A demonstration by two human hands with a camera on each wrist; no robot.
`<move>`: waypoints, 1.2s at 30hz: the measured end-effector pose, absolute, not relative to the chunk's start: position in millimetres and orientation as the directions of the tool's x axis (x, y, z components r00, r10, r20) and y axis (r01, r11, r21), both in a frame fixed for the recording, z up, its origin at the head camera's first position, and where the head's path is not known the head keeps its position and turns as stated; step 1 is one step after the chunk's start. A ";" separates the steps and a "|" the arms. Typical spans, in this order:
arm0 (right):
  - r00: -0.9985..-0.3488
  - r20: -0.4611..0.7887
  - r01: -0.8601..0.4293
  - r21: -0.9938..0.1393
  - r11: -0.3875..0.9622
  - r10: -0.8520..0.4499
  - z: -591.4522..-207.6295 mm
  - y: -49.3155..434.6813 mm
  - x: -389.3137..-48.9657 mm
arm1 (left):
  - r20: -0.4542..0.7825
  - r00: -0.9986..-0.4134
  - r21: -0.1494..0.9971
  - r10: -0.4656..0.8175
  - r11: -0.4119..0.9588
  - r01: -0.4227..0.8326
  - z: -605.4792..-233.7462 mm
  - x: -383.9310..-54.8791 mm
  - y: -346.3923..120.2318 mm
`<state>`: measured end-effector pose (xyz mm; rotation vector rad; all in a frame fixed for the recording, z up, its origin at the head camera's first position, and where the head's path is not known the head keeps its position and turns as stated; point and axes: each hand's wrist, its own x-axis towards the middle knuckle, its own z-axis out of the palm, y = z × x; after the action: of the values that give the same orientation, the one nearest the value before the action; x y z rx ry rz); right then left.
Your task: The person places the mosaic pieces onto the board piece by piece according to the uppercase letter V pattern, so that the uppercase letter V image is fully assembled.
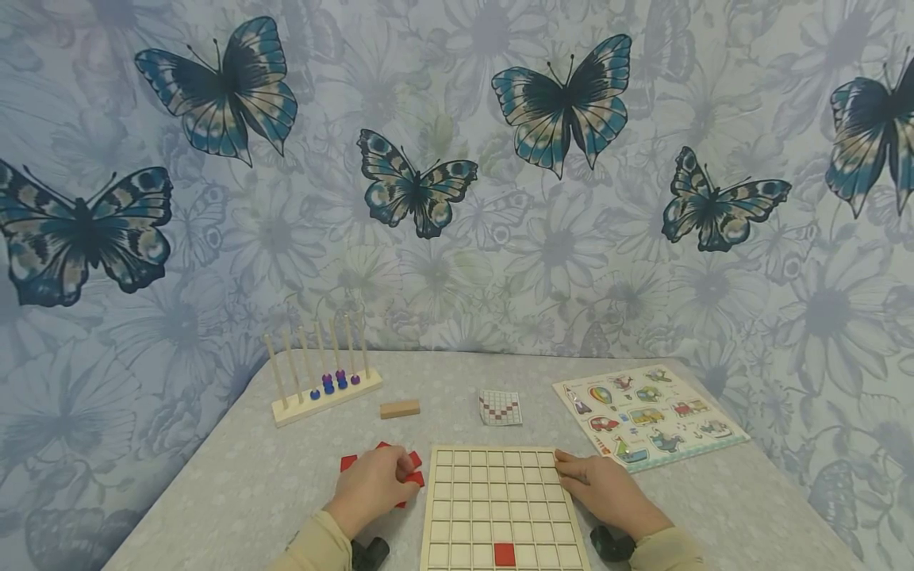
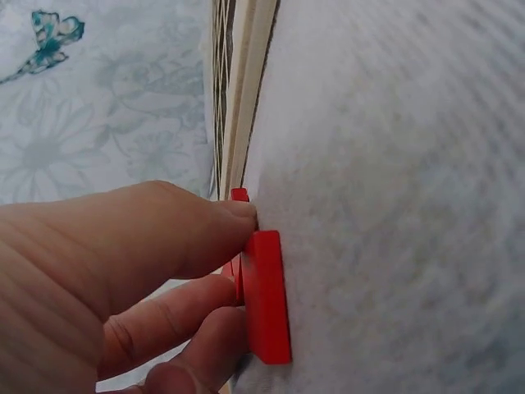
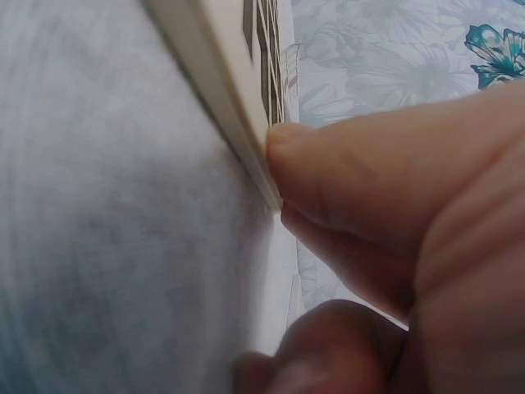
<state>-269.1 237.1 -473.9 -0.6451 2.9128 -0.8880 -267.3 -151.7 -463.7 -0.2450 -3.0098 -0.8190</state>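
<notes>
A wooden grid board (image 1: 428, 507) with square cells lies before me, and one red square tile (image 1: 504, 554) sits in a cell near the front. Left of the board, my left hand (image 1: 373, 480) is over several loose red tiles (image 1: 347, 462). The left wrist view has its thumb and fingers curled at the red tiles (image 2: 267, 295), pinching one; the fingertips are partly hidden. My right hand (image 1: 603, 492) holds the board's far right corner, thumb on the rim (image 3: 238, 107), other fingers bent.
A peg stand (image 1: 328, 396) with blue and purple beads stands back left. Behind the board lie a wooden block (image 1: 400, 409) and a small grid pattern card (image 1: 501, 408). A picture puzzle board (image 1: 650, 416) lies to the right. A butterfly-patterned wall (image 1: 457, 301) rises behind the table.
</notes>
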 end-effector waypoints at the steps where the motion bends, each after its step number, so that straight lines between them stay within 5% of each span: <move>1: -0.913 0.093 -0.381 -0.538 0.752 -0.396 -473.8 237.1 -269.0 | 0.052 -0.988 0.503 0.147 0.850 0.153 -463.8 -267.4 -151.8; 36: -0.917 0.088 -0.370 -0.553 0.747 -0.389 -475.6 237.2 -270.7 | 0.061 -0.988 0.632 0.144 0.761 0.150 -456.4 -269.7 -155.8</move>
<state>-270.7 237.2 -475.6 -0.6318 2.9056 -0.9084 -269.7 -155.8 -456.4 -0.2457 -2.9395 -1.0558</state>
